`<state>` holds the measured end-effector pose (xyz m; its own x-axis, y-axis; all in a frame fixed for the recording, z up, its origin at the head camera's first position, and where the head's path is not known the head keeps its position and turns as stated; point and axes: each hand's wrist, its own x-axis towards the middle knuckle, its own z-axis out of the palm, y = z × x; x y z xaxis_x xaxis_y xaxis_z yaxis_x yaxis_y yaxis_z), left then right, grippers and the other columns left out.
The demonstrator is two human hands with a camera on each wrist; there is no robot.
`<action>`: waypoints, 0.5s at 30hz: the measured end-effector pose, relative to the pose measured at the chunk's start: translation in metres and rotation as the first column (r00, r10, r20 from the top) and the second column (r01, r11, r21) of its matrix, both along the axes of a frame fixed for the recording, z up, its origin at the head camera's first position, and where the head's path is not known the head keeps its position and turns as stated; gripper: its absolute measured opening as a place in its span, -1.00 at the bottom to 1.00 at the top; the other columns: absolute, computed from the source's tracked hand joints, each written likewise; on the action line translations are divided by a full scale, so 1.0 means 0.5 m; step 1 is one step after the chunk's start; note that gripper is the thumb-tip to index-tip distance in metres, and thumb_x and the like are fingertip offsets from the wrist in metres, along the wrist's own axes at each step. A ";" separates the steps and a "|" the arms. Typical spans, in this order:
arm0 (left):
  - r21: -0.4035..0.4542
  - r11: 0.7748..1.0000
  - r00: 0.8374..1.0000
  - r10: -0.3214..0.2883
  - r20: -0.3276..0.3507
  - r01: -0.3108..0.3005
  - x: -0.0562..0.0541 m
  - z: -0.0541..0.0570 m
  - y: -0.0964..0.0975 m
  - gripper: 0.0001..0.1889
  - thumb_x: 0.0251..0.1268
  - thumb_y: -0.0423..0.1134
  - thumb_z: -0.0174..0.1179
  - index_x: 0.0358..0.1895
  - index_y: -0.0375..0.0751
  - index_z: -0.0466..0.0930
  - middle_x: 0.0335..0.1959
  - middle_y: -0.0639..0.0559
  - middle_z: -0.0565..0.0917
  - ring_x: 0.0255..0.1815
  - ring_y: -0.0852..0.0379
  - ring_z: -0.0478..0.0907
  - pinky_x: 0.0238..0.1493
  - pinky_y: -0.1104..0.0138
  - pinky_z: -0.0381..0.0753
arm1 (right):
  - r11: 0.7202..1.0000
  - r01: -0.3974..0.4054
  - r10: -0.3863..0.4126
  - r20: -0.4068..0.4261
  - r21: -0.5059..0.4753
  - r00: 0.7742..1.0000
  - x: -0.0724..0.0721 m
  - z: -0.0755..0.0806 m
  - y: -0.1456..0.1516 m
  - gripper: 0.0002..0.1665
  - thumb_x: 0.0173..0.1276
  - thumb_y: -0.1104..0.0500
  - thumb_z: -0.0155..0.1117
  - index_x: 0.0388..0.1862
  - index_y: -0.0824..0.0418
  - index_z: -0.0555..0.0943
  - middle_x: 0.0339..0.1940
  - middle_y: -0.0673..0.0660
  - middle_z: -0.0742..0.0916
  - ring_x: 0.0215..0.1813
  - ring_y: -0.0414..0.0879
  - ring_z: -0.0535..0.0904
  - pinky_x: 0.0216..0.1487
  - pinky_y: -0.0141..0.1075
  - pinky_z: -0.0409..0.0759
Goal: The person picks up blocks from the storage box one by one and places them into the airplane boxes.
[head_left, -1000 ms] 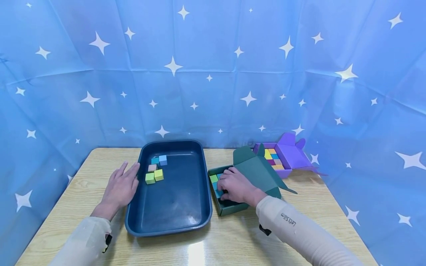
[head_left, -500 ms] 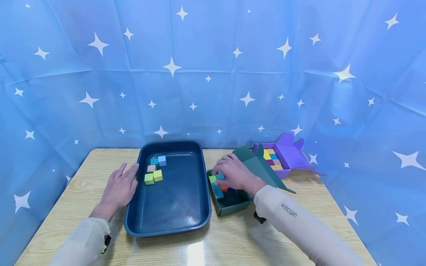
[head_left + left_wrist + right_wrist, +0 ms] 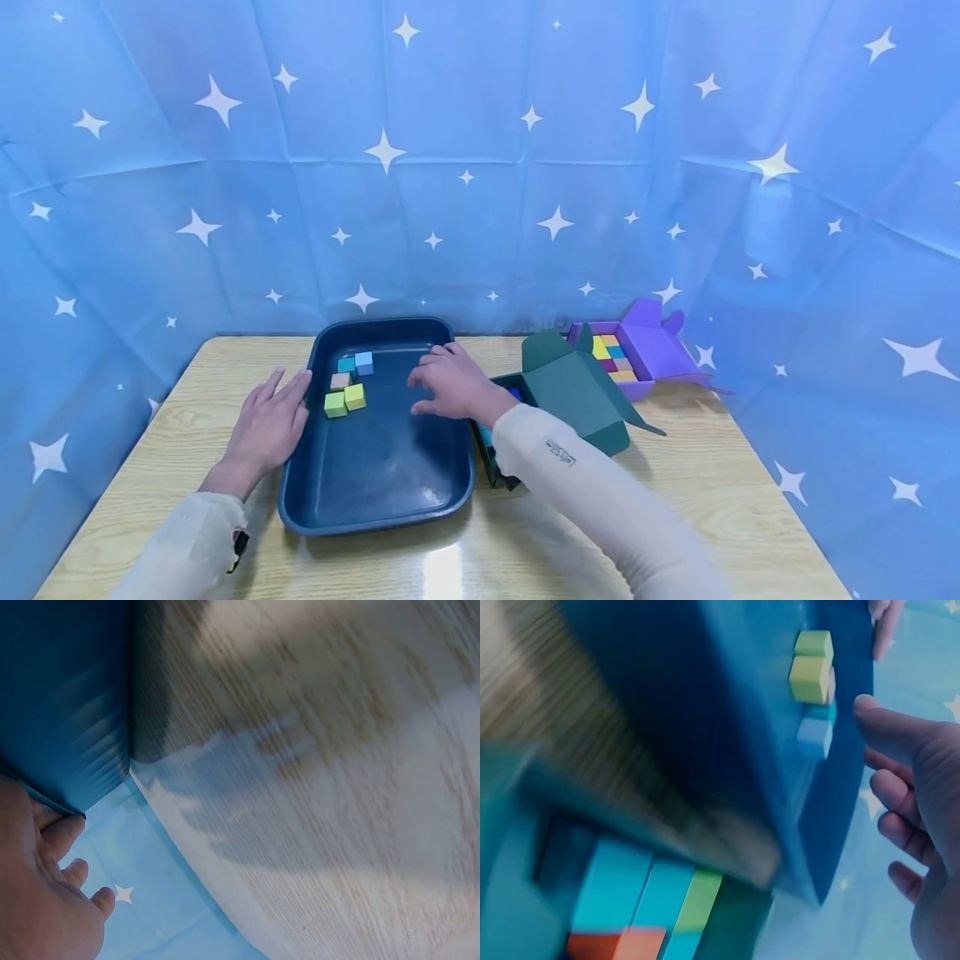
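My left hand [image 3: 262, 425] rests against the left rim of the dark blue tray [image 3: 397, 492], fingers extended. In the left wrist view its fingers [image 3: 64, 836] touch the tray's edge. Over the tray's right side hovers my right hand [image 3: 453, 383]; the right wrist view shows its thumb [image 3: 892, 727] apart from loosely bent fingers, and no cube between them. Inside the tray lie several cubes: a light blue cube [image 3: 363, 363], a teal cube [image 3: 346, 365], a pinkish cube [image 3: 341, 381], a yellow cube [image 3: 355, 396] and a lime cube [image 3: 335, 405].
Right of the tray stands a green box [image 3: 495, 475], lid [image 3: 573, 383] folded back, partly hidden by my right arm. It holds teal, lime and orange blocks [image 3: 615, 881]. Behind it, an open purple box [image 3: 637, 390] holds several colored blocks. A starry blue curtain [image 3: 480, 208] hangs behind the table.
My right hand has lifted out of the green box and moved left over the tray. The left hand and the cubes in the tray have stayed in place.
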<state>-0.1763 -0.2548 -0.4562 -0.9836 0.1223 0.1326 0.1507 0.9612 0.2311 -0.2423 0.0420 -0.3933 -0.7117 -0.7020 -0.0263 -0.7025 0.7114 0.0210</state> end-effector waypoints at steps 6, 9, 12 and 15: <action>0.010 1.000 1.000 -0.002 0.019 0.002 0.008 0.000 -0.004 -0.42 0.52 -0.16 -0.16 0.53 -0.23 0.07 0.52 -0.25 0.21 0.60 -0.28 -0.16 0.50 -0.25 -0.08 | 1.000 0.005 -0.005 0.007 0.003 1.000 0.005 -0.001 -0.064 -0.49 0.24 -0.31 0.28 0.09 -0.14 0.66 -0.09 -0.16 0.70 0.08 -0.20 0.49 0.35 -0.14 0.32; 0.007 1.000 1.000 -0.004 0.026 0.004 0.013 0.002 -0.005 -0.41 0.52 -0.14 -0.16 0.53 -0.22 0.06 0.52 -0.25 0.21 0.60 -0.29 -0.17 0.50 -0.26 -0.09 | 1.000 0.004 -0.004 0.007 0.005 1.000 0.006 -0.006 -0.085 -0.49 0.25 -0.31 0.28 0.10 -0.15 0.66 -0.07 -0.17 0.70 0.09 -0.19 0.48 0.37 -0.13 0.32; 0.016 1.000 0.999 -0.004 0.033 0.004 0.018 0.004 -0.007 -0.42 0.53 -0.14 -0.17 0.54 -0.19 0.06 0.52 -0.25 0.21 0.60 -0.28 -0.18 0.50 -0.26 -0.11 | 1.000 0.002 -0.002 0.017 0.003 1.000 0.005 -0.015 -0.101 -0.50 0.25 -0.29 0.29 0.10 -0.15 0.66 -0.07 -0.17 0.70 0.10 -0.18 0.47 0.38 -0.13 0.31; 0.015 1.000 1.000 -0.008 0.026 0.007 0.023 0.005 -0.009 -0.43 0.53 -0.14 -0.18 0.53 -0.19 0.09 0.51 -0.24 0.23 0.61 -0.26 -0.17 0.50 -0.25 -0.10 | 1.000 0.004 -0.004 0.028 -0.004 1.000 0.004 -0.021 -0.115 -0.51 0.25 -0.27 0.31 0.10 -0.14 0.66 -0.08 -0.16 0.70 0.10 -0.17 0.47 0.38 -0.12 0.31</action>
<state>-0.1648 -0.2592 -0.4538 -0.9858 0.1279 0.1087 0.1516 0.9565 0.2492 -0.2405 -0.0153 -0.4040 -0.7134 -0.6994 -0.0432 -0.7000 0.7141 -0.0010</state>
